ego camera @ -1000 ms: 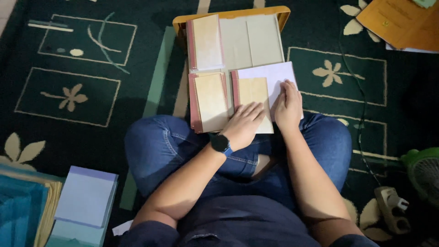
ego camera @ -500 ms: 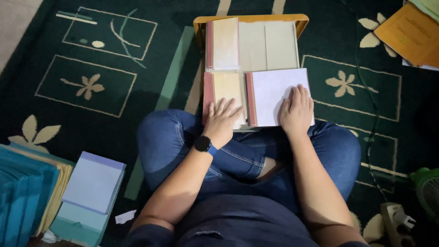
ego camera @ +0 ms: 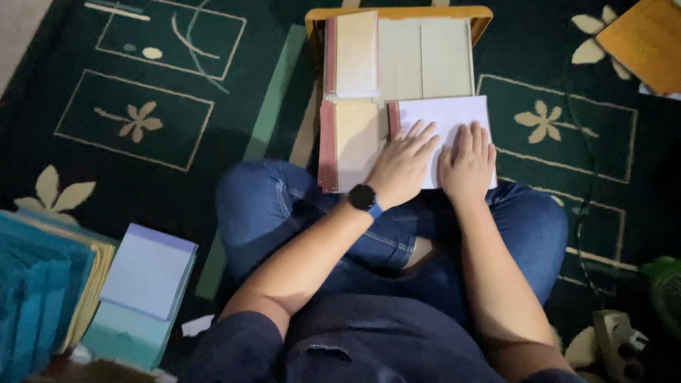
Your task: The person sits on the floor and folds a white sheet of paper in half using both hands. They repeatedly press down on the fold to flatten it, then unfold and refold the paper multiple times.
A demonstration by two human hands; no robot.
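Note:
I sit cross-legged in jeans on a dark green rug. Both hands lie flat on a white sheet (ego camera: 454, 117) covering a pad on a low wooden board (ego camera: 397, 14) in front of my knees. My left hand (ego camera: 403, 164), with a dark watch at the wrist, presses the sheet's left part, fingers spread. Beside it, my right hand (ego camera: 468, 162) rests palm down on the sheet's lower right. A cream pad with a red spine (ego camera: 347, 145) lies just left of the sheet. Another cream pad (ego camera: 355, 53) lies behind it.
Pale blank sheets (ego camera: 425, 57) fill the board's back right. A stack of light blue pads (ego camera: 145, 284) and teal-edged books (ego camera: 39, 284) sit at lower left. An orange folder (ego camera: 645, 39) lies at top right. A cable (ego camera: 585, 191) and a plug block (ego camera: 617, 337) are on the right.
The white sheet has been laid flat over the right pad. My left hand slid right from the cream pad onto the sheet, next to my right hand. The view shifted slightly.

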